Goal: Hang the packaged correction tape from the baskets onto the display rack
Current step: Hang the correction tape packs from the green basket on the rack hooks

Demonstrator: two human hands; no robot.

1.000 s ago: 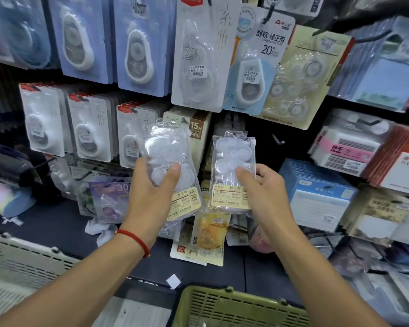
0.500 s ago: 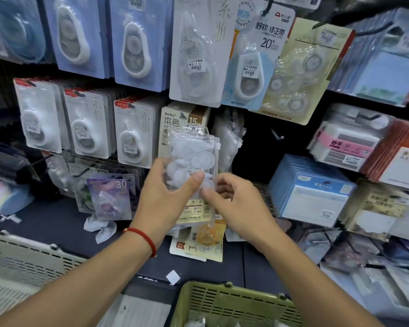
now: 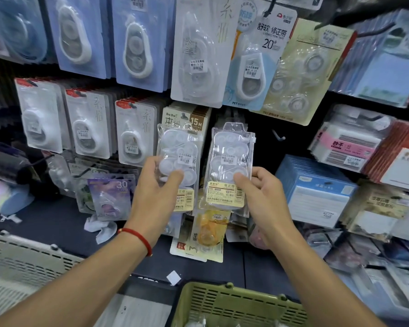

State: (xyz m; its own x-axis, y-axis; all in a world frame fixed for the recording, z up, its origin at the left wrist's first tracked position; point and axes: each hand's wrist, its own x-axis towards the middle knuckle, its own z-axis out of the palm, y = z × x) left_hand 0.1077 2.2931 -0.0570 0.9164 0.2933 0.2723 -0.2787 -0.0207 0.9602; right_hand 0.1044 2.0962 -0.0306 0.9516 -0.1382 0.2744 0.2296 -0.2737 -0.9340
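Two clear packs (image 3: 178, 161), lower halves hidden behind gripping hands (image 3: 156, 197)

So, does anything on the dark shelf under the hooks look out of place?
Yes. Crumpled white wrapper scraps lie loose on the dark shelf, left of the left hand, and a small white tag sits near its front edge.

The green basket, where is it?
In the head view, the green basket sits at the bottom centre, below both hands and right of the white basket.
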